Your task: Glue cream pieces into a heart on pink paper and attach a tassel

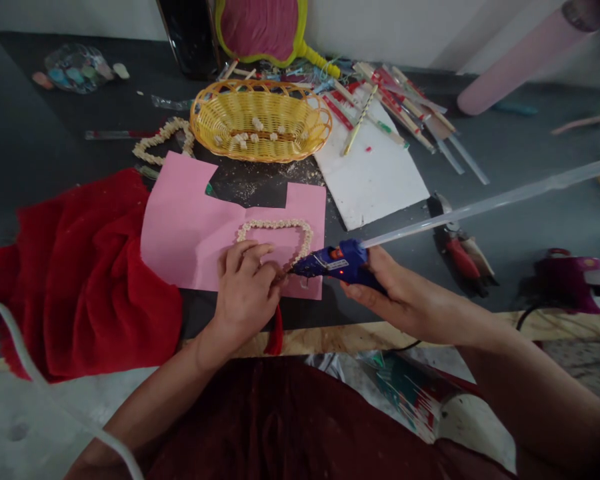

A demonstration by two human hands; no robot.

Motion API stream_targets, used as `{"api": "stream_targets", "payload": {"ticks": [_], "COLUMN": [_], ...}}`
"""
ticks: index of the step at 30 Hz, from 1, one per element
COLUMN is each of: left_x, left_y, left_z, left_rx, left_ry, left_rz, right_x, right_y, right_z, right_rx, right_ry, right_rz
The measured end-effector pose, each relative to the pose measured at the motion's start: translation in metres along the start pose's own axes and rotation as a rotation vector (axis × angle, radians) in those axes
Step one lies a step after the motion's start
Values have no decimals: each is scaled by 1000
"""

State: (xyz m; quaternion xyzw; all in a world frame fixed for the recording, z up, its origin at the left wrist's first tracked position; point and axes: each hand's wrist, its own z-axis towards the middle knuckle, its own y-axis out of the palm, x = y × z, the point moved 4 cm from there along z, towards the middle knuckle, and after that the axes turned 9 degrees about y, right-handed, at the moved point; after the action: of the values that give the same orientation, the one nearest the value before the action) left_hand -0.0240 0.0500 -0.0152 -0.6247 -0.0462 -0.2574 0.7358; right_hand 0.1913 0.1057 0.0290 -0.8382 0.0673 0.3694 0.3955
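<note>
My right hand (405, 293) is wrapped around a blue hot glue gun (347, 260), with a long clear glue stick (480, 207) running out of its back. An orange light shows on its body. The nozzle points left and meets the fingertips of my left hand (247, 280). Those fingers pinch the end of a garland of small cream flower-like beads (277, 224), which loops over a pink paper sheet (180, 220). What exactly lies between the fingertips is partly hidden. Below them hangs a red tassel (276, 333) over the table edge.
Behind the paper stands a yellow wicker basket (263, 110) holding a few cream pieces. A second garland (153, 150) lies left of it. Red cloth (95, 280) covers the left side. Pliers (463, 250), a white board (375, 180) and a pink bottle (525, 60) are at right.
</note>
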Motion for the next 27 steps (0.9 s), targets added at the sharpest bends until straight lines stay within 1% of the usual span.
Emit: {"api": "stream_targets", "payload": {"ticks": [6, 12, 16, 19, 22, 25, 27], "left_x": [0, 0, 0, -1, -2, -2, 0], "left_y": [0, -1, -2, -2, -1, -3, -7], "left_z": [0, -1, -1, -2, -3, -5, -6], "left_rx": [-1, 7, 18, 35, 46, 50, 57], "left_ry": [2, 3, 22, 47, 72, 94, 112], "left_rz": [-8, 3, 6, 17, 36, 43, 48], "right_x": [-8, -2, -3, -3, 3, 10, 12], "right_y": [-1, 2, -2, -4, 1, 13, 21], "right_z": [2, -2, -8, -12, -16, -19, -20], "right_rx": [23, 14, 30, 47, 34, -4, -5], "right_ry": [-21, 24, -20, -60, -38, 17, 31], "right_rz": [57, 78, 73, 111, 239, 468, 587]}}
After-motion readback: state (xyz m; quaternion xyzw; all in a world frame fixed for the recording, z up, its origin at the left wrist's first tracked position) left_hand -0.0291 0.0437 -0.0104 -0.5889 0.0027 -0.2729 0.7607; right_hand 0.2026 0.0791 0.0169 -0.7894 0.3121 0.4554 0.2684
